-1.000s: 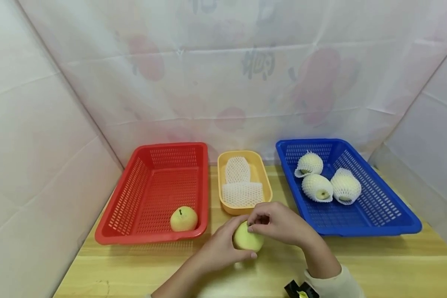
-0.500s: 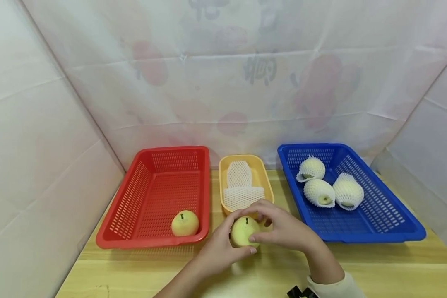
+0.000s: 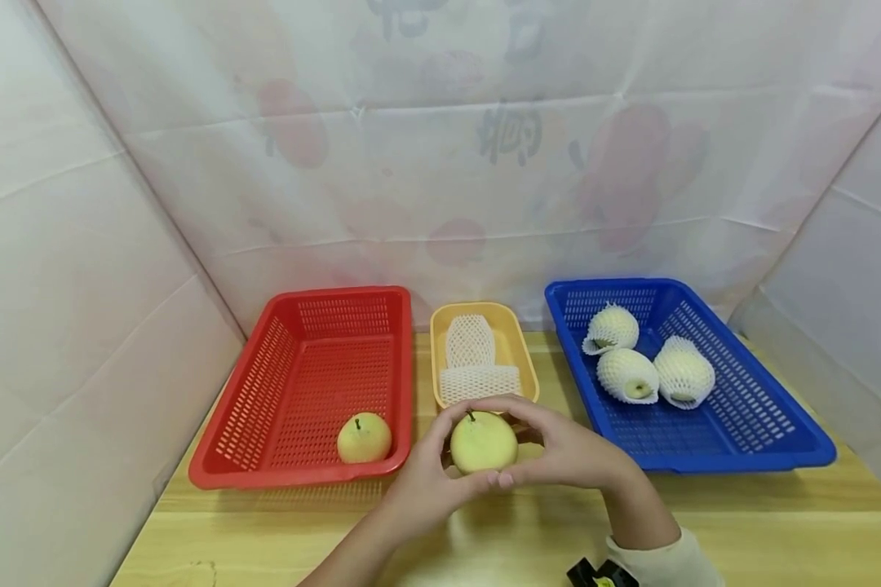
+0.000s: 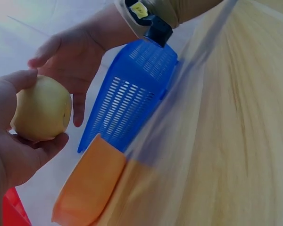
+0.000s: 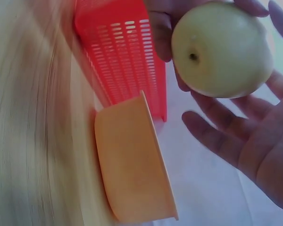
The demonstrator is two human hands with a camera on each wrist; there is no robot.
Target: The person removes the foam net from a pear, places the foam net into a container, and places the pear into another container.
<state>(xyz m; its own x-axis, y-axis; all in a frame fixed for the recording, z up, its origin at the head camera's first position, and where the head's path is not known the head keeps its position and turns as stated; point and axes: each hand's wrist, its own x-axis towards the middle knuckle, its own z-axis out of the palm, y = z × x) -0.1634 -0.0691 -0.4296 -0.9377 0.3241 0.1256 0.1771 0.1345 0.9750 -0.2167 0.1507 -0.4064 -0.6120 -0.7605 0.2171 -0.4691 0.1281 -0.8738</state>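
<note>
A round yellow pear (image 3: 484, 443) with a dark stem is held above the table in front of the yellow tray. My left hand (image 3: 429, 481) grips it, fingers and thumb curled about its side, as the left wrist view also shows. Around the pear's other side lies my right hand (image 3: 568, 448), its fingers fairly straight and spread; the thumb tips of both hands meet at the front. In the right wrist view some right-hand fingers (image 5: 217, 136) are partly hidden behind the pear, so their contact is unclear. The pear's underside, with a small dark pit, faces that camera.
To the left stands a red basket (image 3: 264, 475) with one bare pear (image 3: 364, 438). The yellow tray (image 3: 515, 346) holds white foam net sleeves (image 3: 471, 342). On the right, a blue basket (image 3: 749, 462) contains three net-wrapped pears (image 3: 683, 373). Cloth walls (image 3: 440, 163) enclose the wooden table.
My right fingers have left the pear's stem and now spread around its side. The pear has risen slightly and tipped, its stem turning away toward the tray.
</note>
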